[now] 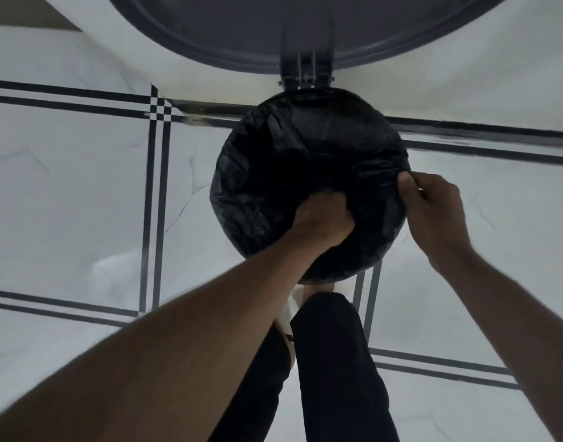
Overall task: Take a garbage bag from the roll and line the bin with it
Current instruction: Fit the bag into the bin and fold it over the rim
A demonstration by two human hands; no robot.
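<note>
A black garbage bag [273, 161] is spread over the round mouth of the bin, covering its rim all around. The bin's grey lid [305, 30] stands open at the top of the view, joined by a hinge [305, 74]. My left hand [321, 215] is pushed down into the bag near the front edge, fingers curled into the plastic. My right hand [433, 202] pinches the bag's edge at the right side of the rim. The bin's body is hidden beneath the bag. No roll is in view.
The bin stands on a white marble floor [82, 202] with double black inlay lines. My legs in dark trousers [331, 362] are directly below the bin, one foot close to its base.
</note>
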